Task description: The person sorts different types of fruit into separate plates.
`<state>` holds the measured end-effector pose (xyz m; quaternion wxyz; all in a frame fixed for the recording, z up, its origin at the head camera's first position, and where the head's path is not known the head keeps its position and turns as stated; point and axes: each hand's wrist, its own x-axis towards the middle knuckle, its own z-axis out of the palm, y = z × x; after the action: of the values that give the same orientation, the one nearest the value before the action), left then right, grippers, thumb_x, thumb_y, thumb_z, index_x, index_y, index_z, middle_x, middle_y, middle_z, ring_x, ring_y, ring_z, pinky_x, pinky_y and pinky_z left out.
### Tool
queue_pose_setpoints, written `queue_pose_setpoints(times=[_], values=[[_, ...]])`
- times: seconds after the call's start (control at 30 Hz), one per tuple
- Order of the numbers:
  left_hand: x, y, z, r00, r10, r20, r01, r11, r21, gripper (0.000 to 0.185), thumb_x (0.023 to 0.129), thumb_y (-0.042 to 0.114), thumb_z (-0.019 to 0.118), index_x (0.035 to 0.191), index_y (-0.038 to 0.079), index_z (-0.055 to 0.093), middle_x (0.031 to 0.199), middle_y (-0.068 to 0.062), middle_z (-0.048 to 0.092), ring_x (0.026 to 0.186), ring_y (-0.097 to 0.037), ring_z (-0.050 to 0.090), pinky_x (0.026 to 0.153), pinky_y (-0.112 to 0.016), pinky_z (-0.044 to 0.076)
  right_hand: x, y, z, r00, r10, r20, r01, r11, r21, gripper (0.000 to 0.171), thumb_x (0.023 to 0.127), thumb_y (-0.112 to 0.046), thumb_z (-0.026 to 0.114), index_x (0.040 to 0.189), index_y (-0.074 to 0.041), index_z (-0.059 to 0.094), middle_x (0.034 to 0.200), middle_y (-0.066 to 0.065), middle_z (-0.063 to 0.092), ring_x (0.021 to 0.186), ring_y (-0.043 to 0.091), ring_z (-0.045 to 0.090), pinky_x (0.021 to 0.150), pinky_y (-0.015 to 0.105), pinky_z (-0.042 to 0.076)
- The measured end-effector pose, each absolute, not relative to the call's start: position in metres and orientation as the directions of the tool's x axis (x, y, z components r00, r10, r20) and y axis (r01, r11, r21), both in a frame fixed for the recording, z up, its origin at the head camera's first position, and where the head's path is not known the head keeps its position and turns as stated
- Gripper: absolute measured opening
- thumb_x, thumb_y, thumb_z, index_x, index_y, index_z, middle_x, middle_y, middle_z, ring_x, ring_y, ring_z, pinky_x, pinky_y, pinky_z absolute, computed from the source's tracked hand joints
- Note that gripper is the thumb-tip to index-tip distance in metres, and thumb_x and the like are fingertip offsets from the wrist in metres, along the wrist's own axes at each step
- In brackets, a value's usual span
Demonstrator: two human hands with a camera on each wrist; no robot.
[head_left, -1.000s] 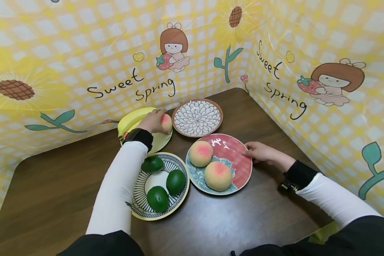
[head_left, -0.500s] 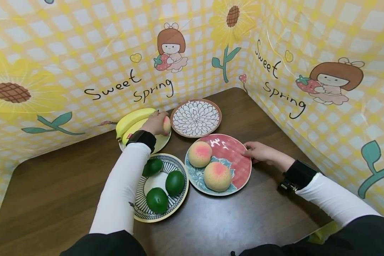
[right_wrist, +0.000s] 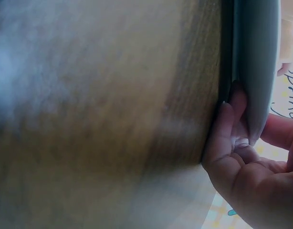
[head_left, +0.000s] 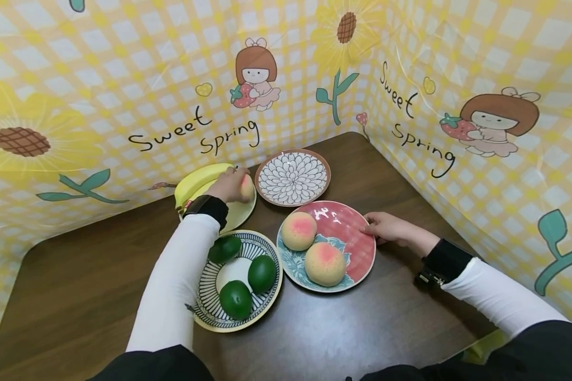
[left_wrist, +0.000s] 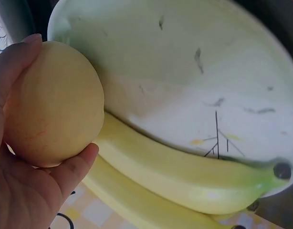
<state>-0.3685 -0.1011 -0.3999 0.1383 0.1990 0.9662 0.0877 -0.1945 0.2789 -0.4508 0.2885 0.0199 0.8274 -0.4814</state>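
My left hand (head_left: 226, 185) grips a peach (left_wrist: 58, 105) over the right side of a pale green plate (left_wrist: 161, 62). Beside it on that plate lie yellow bananas (left_wrist: 184, 176), partly hidden by the hand in the head view. My right hand (head_left: 388, 227) pinches the right rim of a pink and blue plate (head_left: 357, 248), thumb on top and fingers underneath, as the right wrist view shows. Two peaches rest on this plate, one (head_left: 299, 231) at the left and one (head_left: 325, 264) nearer the front.
A striped bowl-like plate (head_left: 207, 296) with several green avocado-like fruits (head_left: 235, 300) stands below the left forearm. At the back is a brown-rimmed plate with a petal pattern (head_left: 293, 177). Yellow checked cloth (head_left: 171, 79) walls the brown table (head_left: 95, 275) at the back and right.
The left hand stays on the peach at the pale green plate, shifting only slightly. The right hand keeps its hold on the pink and blue plate's rim. The head view moves a little.
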Motion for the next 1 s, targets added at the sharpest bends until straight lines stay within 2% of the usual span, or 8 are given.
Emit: queue_pose_setpoints(times=[0.17,0.5,0.8,1.0], values=[[-0.364,-0.104,-0.391,-0.877,0.424,-0.225,0.376,0.899,0.226,0.083,0.081,0.019,0.076,0.153,0.005,0.036,0.152,-0.035,0.036,0.137,-0.056,0.039,0.114,-0.061,0.039,-0.194,0.278,-0.450,-0.837,-0.251,-0.487,0.300,0.534,-0.791,0.045,0.107,-0.015,0.051,0.141,0.013,0.042,0.098,0.006,0.066,0.081,0.007,0.061,0.077,0.026,0.057],[-0.357,-0.094,-0.379,-0.855,0.480,-0.194,0.431,0.868,0.247,0.080,0.082,0.018,0.074,0.152,0.003,0.037,0.152,-0.035,0.036,0.136,-0.056,0.040,0.114,-0.061,0.039,-0.191,0.277,-0.448,-0.839,-0.259,-0.479,0.290,0.532,-0.795,0.045,0.107,-0.013,0.049,0.141,0.015,0.041,0.099,0.007,0.065,0.080,0.005,0.062,0.076,0.025,0.057],[-0.342,-0.064,-0.356,-0.808,0.577,-0.120,0.539,0.806,0.247,0.083,0.082,0.020,0.079,0.152,0.002,0.039,0.152,-0.030,0.042,0.143,-0.045,0.038,0.120,-0.054,0.034,-0.192,0.278,-0.449,-0.831,-0.241,-0.502,0.305,0.558,-0.772,0.047,0.107,-0.017,0.051,0.142,0.012,0.042,0.102,0.010,0.065,0.083,0.010,0.061,0.079,0.026,0.057],[-0.328,-0.036,-0.340,-0.788,0.609,-0.090,0.582,0.784,0.218,0.083,0.083,0.026,0.081,0.152,0.006,0.040,0.150,-0.026,0.045,0.138,-0.041,0.045,0.114,-0.052,0.042,-0.192,0.277,-0.447,-0.834,-0.240,-0.497,0.295,0.567,-0.769,0.048,0.107,-0.017,0.050,0.144,0.012,0.041,0.103,0.010,0.064,0.085,0.011,0.061,0.079,0.028,0.057]])
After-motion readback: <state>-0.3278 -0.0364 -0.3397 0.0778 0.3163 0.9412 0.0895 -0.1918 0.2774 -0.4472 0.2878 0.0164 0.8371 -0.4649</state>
